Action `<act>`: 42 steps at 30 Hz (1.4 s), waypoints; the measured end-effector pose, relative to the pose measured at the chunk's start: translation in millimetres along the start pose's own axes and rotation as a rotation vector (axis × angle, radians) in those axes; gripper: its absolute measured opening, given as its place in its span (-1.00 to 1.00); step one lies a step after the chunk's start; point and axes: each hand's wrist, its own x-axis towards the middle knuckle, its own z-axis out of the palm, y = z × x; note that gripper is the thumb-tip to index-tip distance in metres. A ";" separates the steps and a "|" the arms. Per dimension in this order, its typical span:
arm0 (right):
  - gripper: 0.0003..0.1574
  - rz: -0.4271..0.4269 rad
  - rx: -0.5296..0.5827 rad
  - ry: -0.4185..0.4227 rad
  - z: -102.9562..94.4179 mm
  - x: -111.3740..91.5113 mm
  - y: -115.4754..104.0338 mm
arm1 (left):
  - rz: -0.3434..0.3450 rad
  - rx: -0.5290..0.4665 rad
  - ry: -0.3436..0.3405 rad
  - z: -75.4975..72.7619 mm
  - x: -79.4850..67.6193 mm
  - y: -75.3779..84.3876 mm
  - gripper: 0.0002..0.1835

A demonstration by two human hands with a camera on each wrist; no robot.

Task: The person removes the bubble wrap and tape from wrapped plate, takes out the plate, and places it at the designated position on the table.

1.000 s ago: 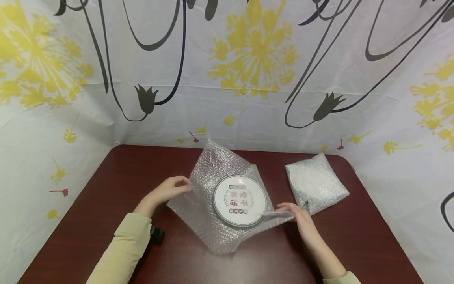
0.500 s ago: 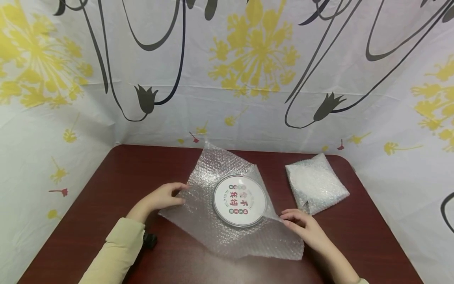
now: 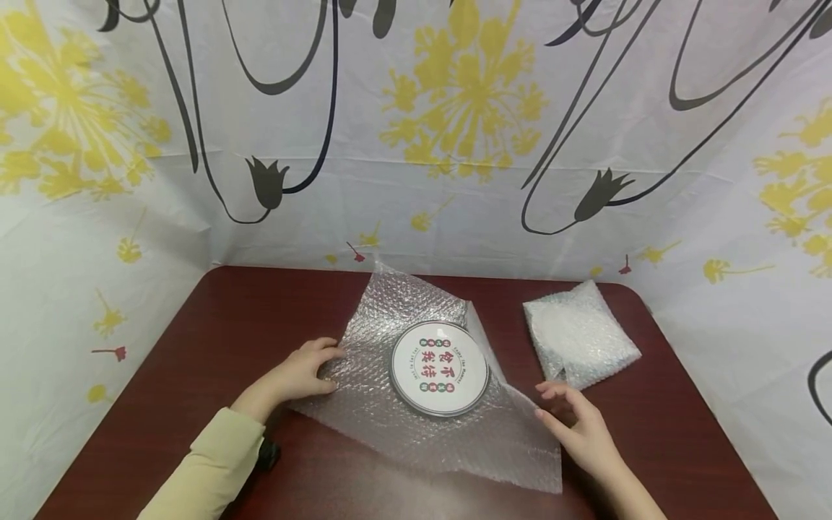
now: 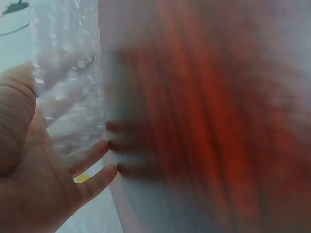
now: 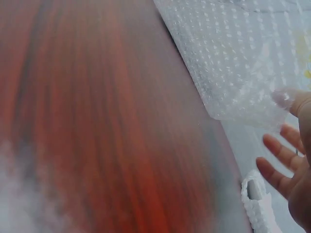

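A round white disc with a thin dark rim and red and green printed characters lies near the middle of the tabletop, on a spread sheet of clear bubble wrap. The left hand, nearer the left edge, reaches that side of the wrap, fingers spread and thumb held apart. In the left wrist view I find part of the hand behind clear wrap. The right hand sits just beside the wrap's right side, fingers loosely bent, thumb tip at the plastic; whether it touches, I cannot tell.

Nearest obstacle to that hand, from where I watch: a square, white-looking packet of bubble wrap toward the far right corner, just beyond the fingertips. The wrap's own near right corner projects beside the right hand, and its upper right part stands in a pale fold next to the disc. Its far corner overlaps the far edge in my head view; I cannot tell whether it lifts there.

The dark red-brown wooden tabletop is bounded behind by a white fabric backdrop printed with yellow blooms and grey tulips. A pale yellow sleeve crosses the left side, partly hiding a small black object at the wrist.
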 end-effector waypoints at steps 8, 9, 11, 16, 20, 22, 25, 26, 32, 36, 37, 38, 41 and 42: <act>-0.48 -0.051 -0.117 0.039 -4.1 -8.9 22.4 | 0.016 0.062 0.067 7.4 -5.7 5.7 -0.37; -0.48 -0.032 -0.149 0.036 -5.1 -9.8 23.7 | 0.027 0.073 0.075 7.7 -6.2 6.5 -0.38; -0.46 0.013 -0.214 0.029 -7.3 -11.5 25.3 | 0.052 0.110 0.086 8.6 -6.6 7.9 -0.42; -0.41 0.119 -0.309 -0.030 -12.6 -15.2 26.4 | 0.114 0.187 0.100 9.3 -8.0 12.4 -0.50; -0.39 0.170 -0.335 -0.090 -15.8 -17.3 26.6 | 0.140 0.219 0.105 9.8 -9.0 15.2 -0.54; -0.37 0.179 -0.339 -0.115 -17.4 -17.9 26.5 | 0.149 0.240 0.107 10.3 -8.9 16.6 -0.54; -0.32 0.181 -0.360 -0.154 -19.0 -18.9 26.2 | 0.162 0.272 0.110 10.7 -7.6 20.2 -0.53; -0.30 0.177 -0.369 -0.166 -19.4 -19.0 25.8 | 0.165 0.283 0.114 10.8 -7.2 21.6 -0.52; -0.10 0.178 -0.482 -0.244 -19.9 -19.7 22.7 | 0.146 0.296 0.086 10.3 -4.2 33.0 -0.56; -0.04 0.160 -0.542 -0.289 -19.3 -19.9 20.0 | 0.120 0.301 0.063 12.7 0.0 40.0 -0.66; -0.04 0.145 -0.556 -0.300 -18.9 -19.8 19.1 | 0.116 0.303 0.062 13.6 1.3 41.3 -0.67; -0.05 0.124 -0.569 -0.306 -18.2 -19.9 18.1 | 0.114 0.298 0.063 14.2 2.4 43.2 -0.67; -0.09 0.071 -0.584 -0.333 -16.1 -20.7 14.7 | 0.105 0.257 0.069 15.8 6.2 48.4 -0.64; -0.11 0.054 -0.584 -0.341 -15.2 -21.1 13.9 | 0.092 0.231 0.072 16.2 7.4 50.6 -0.62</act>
